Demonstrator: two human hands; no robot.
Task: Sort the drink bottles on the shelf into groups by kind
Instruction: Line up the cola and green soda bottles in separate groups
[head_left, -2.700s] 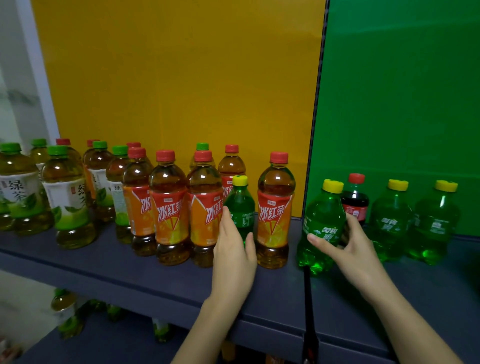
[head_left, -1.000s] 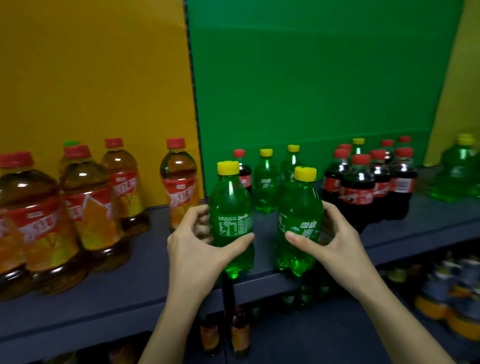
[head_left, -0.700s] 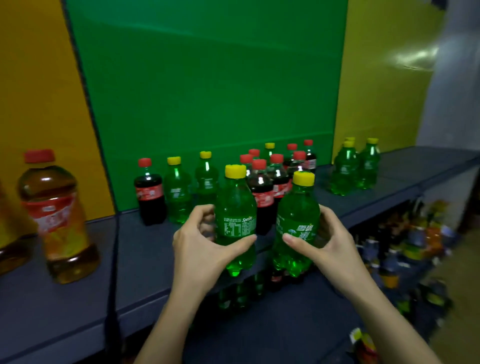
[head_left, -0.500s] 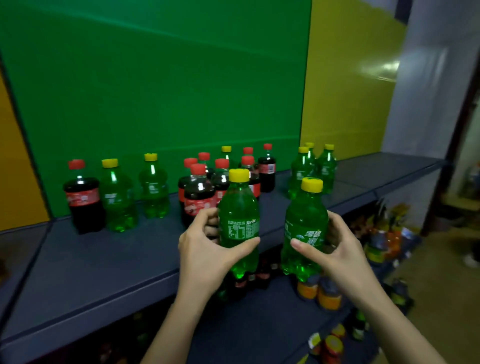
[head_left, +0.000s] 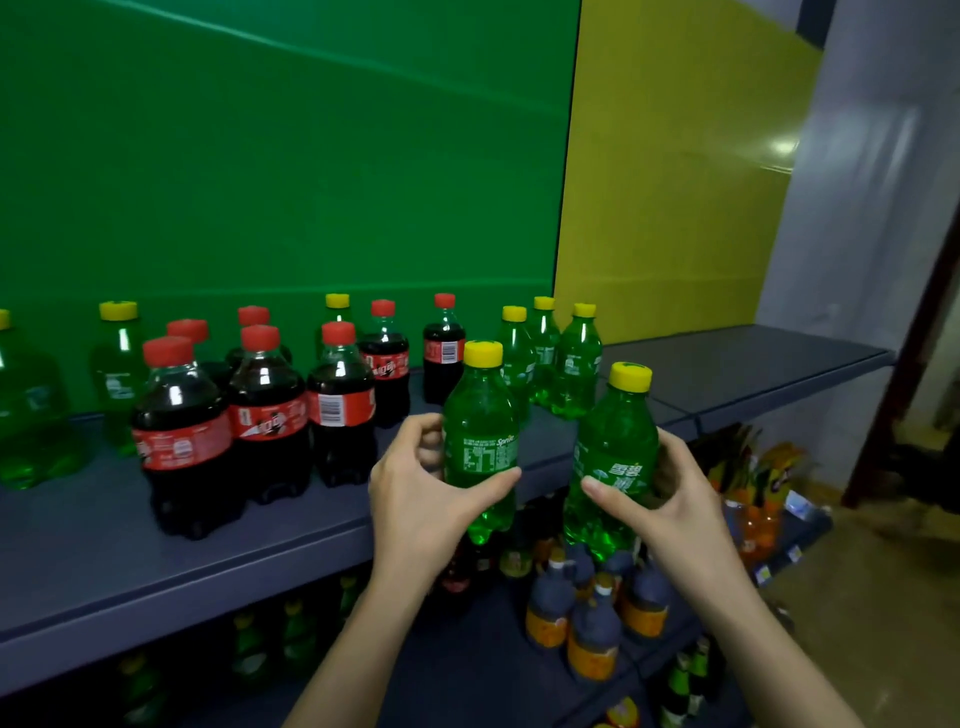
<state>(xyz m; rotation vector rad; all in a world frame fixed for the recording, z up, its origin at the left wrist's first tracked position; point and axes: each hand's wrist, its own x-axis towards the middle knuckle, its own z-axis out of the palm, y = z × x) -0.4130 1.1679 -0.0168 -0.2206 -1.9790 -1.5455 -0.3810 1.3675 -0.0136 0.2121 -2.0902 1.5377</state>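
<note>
Bottles of green soda are filling both my hands. My left hand (head_left: 415, 499) is curling round the Sprite bottle (head_left: 480, 441), thumb lying across the front of the label and fingers wrapping behind it. It is holding the bottle upright, with the base showing in front of the shelf (head_left: 260, 545) edge rather than standing on the shelf. My right hand (head_left: 670, 499) is gripping the second green bottle (head_left: 615, 452) the same way, thumb on the label and fingers round the far side. This bottle is upright too, yellow cap up, and is hanging clear of the shelf, just to the right of the one in my left hand, with a gap between the two.

Beyond my left hand and off to its left, the cola bottles (head_left: 182, 431) with red caps are standing in a cluster on the shelf, the nearest of them close to my knuckles. Beyond the gap between my hands, three green bottles (head_left: 571, 364) with yellow caps are standing together where the green back panel (head_left: 285, 156) is meeting the yellow back panel (head_left: 675, 182). Further left of the cola, more green bottles (head_left: 117, 364) are standing near the back panel.

Below my hands, on the lower shelf (head_left: 467, 670), dark bottles with orange labels (head_left: 592, 644) are standing in a group
</note>
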